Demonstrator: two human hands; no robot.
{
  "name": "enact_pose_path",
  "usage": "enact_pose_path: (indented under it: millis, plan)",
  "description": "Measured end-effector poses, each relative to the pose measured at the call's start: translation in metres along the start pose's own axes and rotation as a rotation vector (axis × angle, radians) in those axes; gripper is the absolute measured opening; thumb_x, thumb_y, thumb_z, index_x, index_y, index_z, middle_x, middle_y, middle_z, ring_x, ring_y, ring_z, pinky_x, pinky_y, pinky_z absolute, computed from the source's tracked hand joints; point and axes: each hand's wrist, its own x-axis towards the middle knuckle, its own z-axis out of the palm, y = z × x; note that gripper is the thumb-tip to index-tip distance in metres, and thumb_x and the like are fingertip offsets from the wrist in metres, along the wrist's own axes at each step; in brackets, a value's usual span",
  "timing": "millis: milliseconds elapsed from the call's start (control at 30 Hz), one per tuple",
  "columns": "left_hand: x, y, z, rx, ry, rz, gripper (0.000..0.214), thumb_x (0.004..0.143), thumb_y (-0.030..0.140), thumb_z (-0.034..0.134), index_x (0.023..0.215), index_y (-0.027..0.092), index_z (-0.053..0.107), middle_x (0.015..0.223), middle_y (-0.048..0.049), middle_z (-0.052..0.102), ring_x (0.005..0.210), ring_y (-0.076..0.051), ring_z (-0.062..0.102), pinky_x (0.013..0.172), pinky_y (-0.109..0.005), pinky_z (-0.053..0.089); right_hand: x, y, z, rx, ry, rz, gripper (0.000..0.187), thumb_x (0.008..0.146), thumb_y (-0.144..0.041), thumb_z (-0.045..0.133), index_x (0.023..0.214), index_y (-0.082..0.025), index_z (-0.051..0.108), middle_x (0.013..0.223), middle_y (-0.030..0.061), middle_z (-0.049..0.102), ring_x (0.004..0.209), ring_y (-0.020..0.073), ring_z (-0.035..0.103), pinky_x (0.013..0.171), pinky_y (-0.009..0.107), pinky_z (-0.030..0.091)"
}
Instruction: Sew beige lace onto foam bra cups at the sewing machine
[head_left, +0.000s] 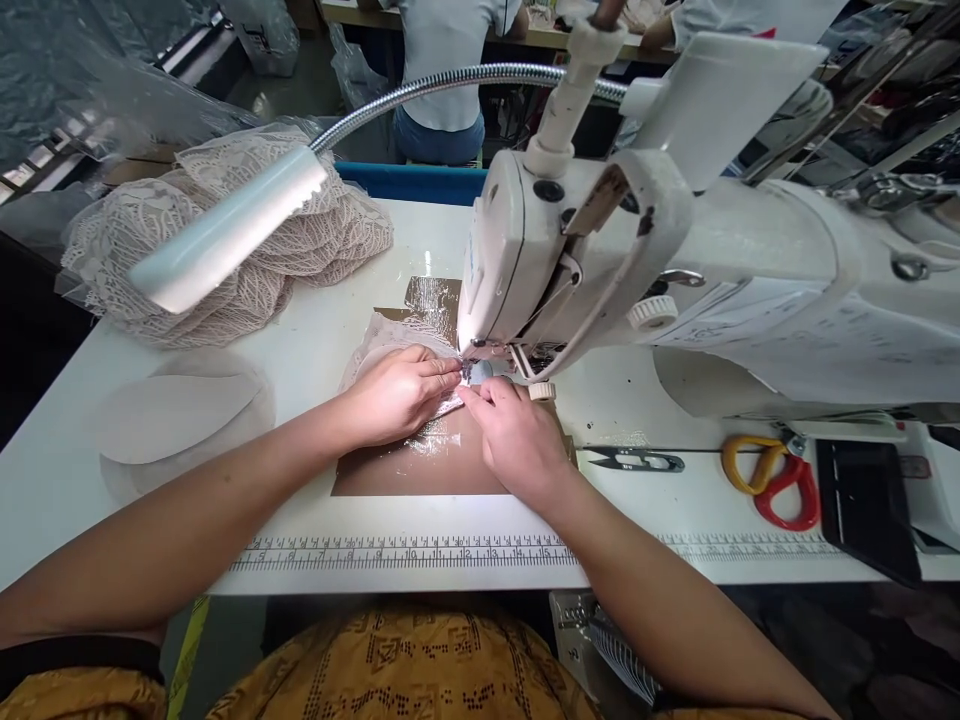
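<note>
A piece of pale lace fabric [382,345] lies under the needle area of the white sewing machine [517,250]. My left hand [401,395] rests on it, fingers together and pressing the cloth just left of the presser foot [471,370]. On the near side, my right hand [517,430] grips the edge of the same lace, its index finger reaching toward the foot and the other fingers curled. Both sets of fingertips are close to the needle, and the thumbs are partly hidden. Beneath the hands is a brown taped sheet [420,470].
A heap of lace [322,240] sits at the back left under a bendable lamp [232,230]. Rounded pale pieces [187,410] lie to the left. Thread snips [637,459], scissors [784,490] and a dark phone-like slab [862,500] are on the right. A ruler strip [420,552] runs along the front.
</note>
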Motion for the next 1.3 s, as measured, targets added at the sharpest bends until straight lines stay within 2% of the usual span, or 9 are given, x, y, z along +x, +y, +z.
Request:
enact_pose_path:
  millis: [233, 533, 667, 733, 867, 967, 1067, 1200, 1300]
  plan:
    - [0.001, -0.005, 0.003, 0.001, -0.012, -0.076, 0.035, 0.094, 0.024, 0.048, 0.123, 0.013, 0.065, 0.129, -0.0097, 0.064, 0.113, -0.028, 0.057, 0.094, -0.045, 0.050, -0.002, 0.002, 0.003, -0.001, 0.026, -0.018, 0.050, 0.091, -0.008, 0.037, 0.135, -0.022, 0.056, 0.103, 0.0094, 0.064, 0.085, 0.0209, 0.054, 0.064, 0.030, 0.038]
    - [0.004, 0.001, -0.002, 0.143, -0.122, -0.280, 0.043, 0.092, 0.026, 0.045, 0.130, 0.014, 0.057, 0.139, -0.0184, 0.051, 0.130, -0.040, 0.041, 0.103, -0.061, 0.035, -0.003, 0.005, 0.014, 0.013, 0.118, -0.035, 0.052, 0.085, -0.005, 0.042, 0.131, -0.023, 0.061, 0.102, 0.0087, 0.064, 0.078, 0.0199, 0.056, 0.067, 0.031, 0.040]
    - [0.001, 0.000, -0.011, 0.134, -0.177, -0.436, 0.047, 0.090, 0.031, 0.048, 0.134, 0.019, 0.054, 0.151, -0.0174, 0.038, 0.138, -0.046, 0.028, 0.104, -0.070, 0.026, -0.005, 0.006, 0.016, 0.095, 0.197, -0.061, 0.047, 0.087, -0.007, 0.042, 0.126, -0.022, 0.063, 0.103, 0.0082, 0.066, 0.083, 0.0196, 0.059, 0.071, 0.030, 0.044]
    - [-0.005, 0.003, -0.022, 0.048, -0.243, -0.433, 0.047, 0.088, 0.031, 0.052, 0.133, 0.021, 0.056, 0.153, -0.0154, 0.036, 0.141, -0.046, 0.023, 0.106, -0.072, 0.020, -0.007, 0.008, 0.016, 0.193, 0.257, -0.110, 0.043, 0.088, -0.009, 0.042, 0.122, -0.020, 0.065, 0.103, 0.0075, 0.067, 0.087, 0.0187, 0.061, 0.074, 0.029, 0.046]
    - [-0.024, 0.017, -0.051, -0.272, -0.362, -0.249, 0.043, 0.087, 0.032, 0.056, 0.129, 0.023, 0.060, 0.152, -0.0113, 0.040, 0.142, -0.033, 0.033, 0.114, -0.055, 0.026, -0.012, 0.011, 0.014, 0.365, 0.350, -0.348, 0.033, 0.089, -0.013, 0.045, 0.111, -0.017, 0.070, 0.095, 0.0068, 0.069, 0.085, 0.0167, 0.062, 0.072, 0.027, 0.049]
    - [-0.037, 0.023, -0.068, -0.400, -0.148, -0.307, 0.039, 0.091, 0.030, 0.049, 0.126, 0.019, 0.062, 0.145, -0.0104, 0.049, 0.133, -0.023, 0.046, 0.110, -0.038, 0.038, -0.014, 0.011, 0.013, 0.402, 0.353, -0.537, 0.028, 0.088, -0.016, 0.049, 0.104, -0.019, 0.072, 0.089, 0.0055, 0.070, 0.080, 0.0158, 0.062, 0.068, 0.028, 0.049]
    - [-0.041, 0.016, -0.072, -0.320, 0.013, -0.486, 0.038, 0.089, 0.026, 0.046, 0.122, 0.017, 0.062, 0.132, -0.0104, 0.059, 0.118, -0.023, 0.057, 0.097, -0.036, 0.047, -0.014, 0.009, 0.012, 0.393, 0.332, -0.629, 0.025, 0.089, -0.019, 0.050, 0.099, -0.020, 0.073, 0.085, 0.0042, 0.070, 0.075, 0.0147, 0.060, 0.064, 0.027, 0.046]
    - [-0.037, 0.003, -0.064, -0.180, -0.137, -0.615, 0.041, 0.080, 0.025, 0.052, 0.119, 0.015, 0.061, 0.101, -0.0092, 0.068, 0.084, -0.023, 0.063, 0.071, -0.033, 0.048, -0.014, 0.006, 0.012, 0.365, 0.308, -0.649, 0.024, 0.091, -0.023, 0.051, 0.099, -0.021, 0.073, 0.083, 0.0042, 0.069, 0.073, 0.0147, 0.057, 0.065, 0.027, 0.044]
    - [-0.029, 0.002, -0.058, -0.267, -0.265, -0.684, 0.024, 0.076, 0.026, 0.057, 0.096, 0.016, 0.066, 0.073, -0.0018, 0.062, 0.062, -0.017, 0.054, 0.058, -0.027, 0.038, -0.013, 0.006, 0.013, 0.314, 0.280, -0.568, 0.025, 0.092, -0.025, 0.052, 0.104, -0.020, 0.073, 0.083, 0.0053, 0.068, 0.074, 0.0159, 0.056, 0.066, 0.028, 0.043]
